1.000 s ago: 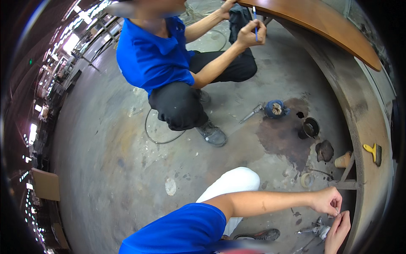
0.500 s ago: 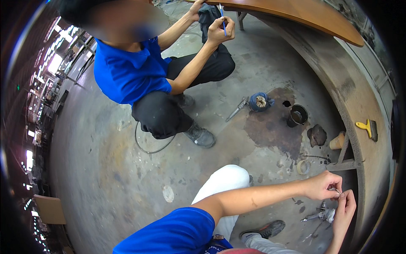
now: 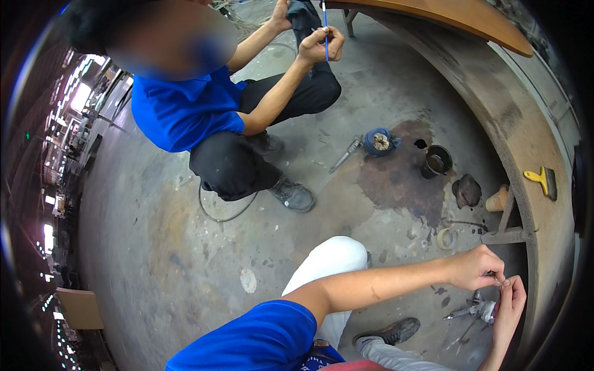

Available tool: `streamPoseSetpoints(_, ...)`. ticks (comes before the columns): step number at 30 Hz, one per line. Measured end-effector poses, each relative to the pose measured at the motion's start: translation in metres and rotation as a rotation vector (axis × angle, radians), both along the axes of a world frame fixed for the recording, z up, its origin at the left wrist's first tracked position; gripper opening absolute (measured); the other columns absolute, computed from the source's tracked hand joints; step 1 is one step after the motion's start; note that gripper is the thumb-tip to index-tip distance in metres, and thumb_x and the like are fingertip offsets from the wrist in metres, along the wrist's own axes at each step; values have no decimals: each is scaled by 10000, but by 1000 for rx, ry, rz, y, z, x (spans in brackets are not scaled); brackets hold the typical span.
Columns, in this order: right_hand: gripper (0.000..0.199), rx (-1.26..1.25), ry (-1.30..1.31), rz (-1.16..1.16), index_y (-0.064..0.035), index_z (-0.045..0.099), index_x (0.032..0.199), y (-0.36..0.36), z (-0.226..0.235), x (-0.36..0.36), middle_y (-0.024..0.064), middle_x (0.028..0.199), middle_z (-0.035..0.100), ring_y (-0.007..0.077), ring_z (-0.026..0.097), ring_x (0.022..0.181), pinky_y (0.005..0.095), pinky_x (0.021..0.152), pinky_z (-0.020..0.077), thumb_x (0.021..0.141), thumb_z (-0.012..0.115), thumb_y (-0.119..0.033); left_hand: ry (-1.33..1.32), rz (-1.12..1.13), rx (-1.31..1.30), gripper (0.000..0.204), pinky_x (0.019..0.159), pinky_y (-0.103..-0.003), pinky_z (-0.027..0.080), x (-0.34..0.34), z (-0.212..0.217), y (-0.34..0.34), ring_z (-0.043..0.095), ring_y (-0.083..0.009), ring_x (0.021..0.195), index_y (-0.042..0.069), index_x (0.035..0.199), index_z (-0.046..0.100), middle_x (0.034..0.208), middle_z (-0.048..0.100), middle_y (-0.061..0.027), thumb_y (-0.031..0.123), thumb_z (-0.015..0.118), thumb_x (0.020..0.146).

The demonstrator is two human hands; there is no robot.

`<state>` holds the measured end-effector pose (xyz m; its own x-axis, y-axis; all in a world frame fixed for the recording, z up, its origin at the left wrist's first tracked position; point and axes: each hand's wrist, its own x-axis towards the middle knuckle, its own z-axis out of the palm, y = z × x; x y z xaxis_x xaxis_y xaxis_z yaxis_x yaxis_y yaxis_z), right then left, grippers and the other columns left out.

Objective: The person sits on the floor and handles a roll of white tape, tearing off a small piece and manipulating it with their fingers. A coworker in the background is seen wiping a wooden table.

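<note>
At the lower right, my left hand (image 3: 475, 267) and my right hand (image 3: 510, 303) meet fingertip to fingertip. Both pinch at one spot, and what lies between the fingers is too small to make out. Just left of my right hand, a metal spray gun (image 3: 475, 311) lies low beside the bench, partly hidden by that hand. My left forearm stretches across the view above my white-clad knee (image 3: 334, 263).
A co-worker in blue squats opposite, holding a thin blue brush (image 3: 326, 46) near a brown wooden panel (image 3: 458, 18). On the stained floor stand a black pot (image 3: 437, 162), a blue-wrapped cup (image 3: 378, 143) and a tape roll (image 3: 447, 238). A yellow-handled brush (image 3: 542, 182) rests on the bench (image 3: 513, 136).
My hands stay pinched together, almost in the same place. The co-worker's head has leaned lower and left, and the hand with the blue brush has dropped slightly.
</note>
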<state>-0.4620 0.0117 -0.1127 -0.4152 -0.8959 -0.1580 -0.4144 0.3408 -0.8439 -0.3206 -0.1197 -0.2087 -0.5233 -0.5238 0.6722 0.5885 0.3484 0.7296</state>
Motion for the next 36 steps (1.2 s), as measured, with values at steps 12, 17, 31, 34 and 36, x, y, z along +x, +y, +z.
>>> streamPoseSetpoints(12, 280, 35, -408, -182, -128, 473, 852, -9, -13, -10, -64, 659, 360, 20, 274, 447, 212, 394, 250, 1099, 528, -249, 47, 494, -509, 141, 658, -385, 549, -4, -1, -3, 659, -282, 780, 8, 867, 686, 859, 680, -98, 82, 783, 797)
streamPoseSetpoints(17, 292, 41, -283, -174, -116, 458, 828, 0, -16, -23, -75, 676, 368, 9, 286, 497, 222, 434, 226, 1104, 502, -203, 8, 427, -378, 144, 662, -375, 559, -13, -1, 8, 663, -278, 753, 9, 859, 701, 838, 685, -106, 65, 797, 768)
streamPoseSetpoints(31, 360, -134, 236, -58, -117, 435, 826, 40, -16, -50, -97, 681, 321, -12, 279, 586, 221, 493, 187, 1154, 495, -254, -151, -326, 625, 134, 614, -250, 558, -33, 21, 35, 702, -86, 679, -51, 877, 768, 753, 755, -73, 76, 802, 852)
streamPoseSetpoints(34, 322, -89, 217, -98, -92, 493, 858, 45, -11, -47, -71, 707, 392, 2, 331, 583, 214, 508, 241, 1144, 518, -237, -136, -327, 617, 136, 616, -244, 558, -36, 20, 36, 696, -83, 677, -46, 889, 768, 766, 757, -62, 79, 805, 850)
streamPoseSetpoints(36, 258, -204, 238, -110, -65, 552, 922, 46, -9, -40, -34, 803, 490, 25, 427, 651, 204, 572, 322, 1134, 541, -211, -83, -347, 674, 136, 622, -241, 559, -38, 17, 37, 696, -83, 683, -41, 891, 767, 778, 759, -58, 82, 805, 850)
